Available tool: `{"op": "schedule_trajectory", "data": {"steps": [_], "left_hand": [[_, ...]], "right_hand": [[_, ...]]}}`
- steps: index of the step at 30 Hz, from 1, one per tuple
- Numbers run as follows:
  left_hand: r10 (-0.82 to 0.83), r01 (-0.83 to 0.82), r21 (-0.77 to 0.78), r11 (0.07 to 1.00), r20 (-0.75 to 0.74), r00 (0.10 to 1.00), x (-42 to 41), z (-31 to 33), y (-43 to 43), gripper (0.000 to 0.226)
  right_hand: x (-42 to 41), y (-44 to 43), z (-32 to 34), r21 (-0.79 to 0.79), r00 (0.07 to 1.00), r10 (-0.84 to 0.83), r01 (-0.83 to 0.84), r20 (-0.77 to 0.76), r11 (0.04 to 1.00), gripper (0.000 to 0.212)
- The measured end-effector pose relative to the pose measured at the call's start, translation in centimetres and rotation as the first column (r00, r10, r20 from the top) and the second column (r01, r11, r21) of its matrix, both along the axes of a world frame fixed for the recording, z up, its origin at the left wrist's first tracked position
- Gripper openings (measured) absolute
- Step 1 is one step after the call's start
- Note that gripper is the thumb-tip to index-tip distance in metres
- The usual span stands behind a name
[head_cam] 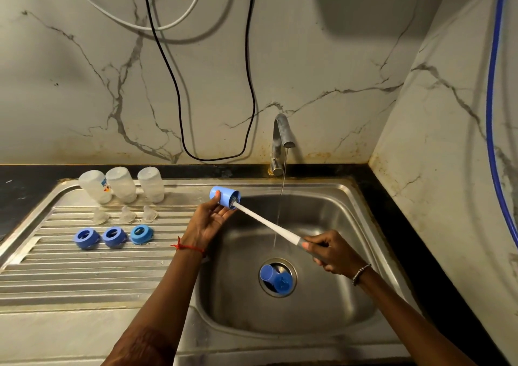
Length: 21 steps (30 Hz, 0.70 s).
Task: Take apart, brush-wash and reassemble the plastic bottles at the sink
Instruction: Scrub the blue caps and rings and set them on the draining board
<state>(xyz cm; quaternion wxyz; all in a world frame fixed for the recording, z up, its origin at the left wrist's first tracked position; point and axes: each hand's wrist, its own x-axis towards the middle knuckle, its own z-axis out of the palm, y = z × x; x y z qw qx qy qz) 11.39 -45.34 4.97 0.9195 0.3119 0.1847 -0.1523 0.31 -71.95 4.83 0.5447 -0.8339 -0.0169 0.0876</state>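
Note:
My left hand [208, 222] holds a blue bottle cap [224, 196] on its side over the sink's left edge. My right hand [328, 250] grips the grey handle of a white bottle brush [266, 222] whose bristle head is inside that cap. Three clear bottle bodies [122, 185] stand upside down at the back of the drainboard. In front of them sit three clear teats [127, 215] and three blue collar rings [113, 236]. Two more blue caps [276, 278] lie over the sink drain.
The tap [281, 138] runs a thin stream of water into the steel sink [336, 304]. The ribbed drainboard [84, 270] lies to the left. A black cable [179, 99] and a white cable hang on the marble wall; a blue hose [490, 99] runs down at right.

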Motion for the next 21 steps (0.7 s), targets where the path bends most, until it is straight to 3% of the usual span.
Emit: {"op": "schedule_trajectory", "data": {"steps": [10, 21], "left_hand": [[0.019, -0.017, 0.120, 0.993, -0.019, 1.000, 0.7, 0.0, 1.3, 0.046], [-0.025, 0.024, 0.031, 0.999, 0.032, 0.999, -0.1, 0.1, 0.6, 0.048]], "right_hand": [[-0.7, -1.5, -0.1, 0.051, 0.998, -0.049, 0.051, -0.039, 0.997, 0.011], [-0.4, 0.8, 0.0, 0.180, 0.989, -0.024, 0.051, -0.149, 0.982, 0.018]]}}
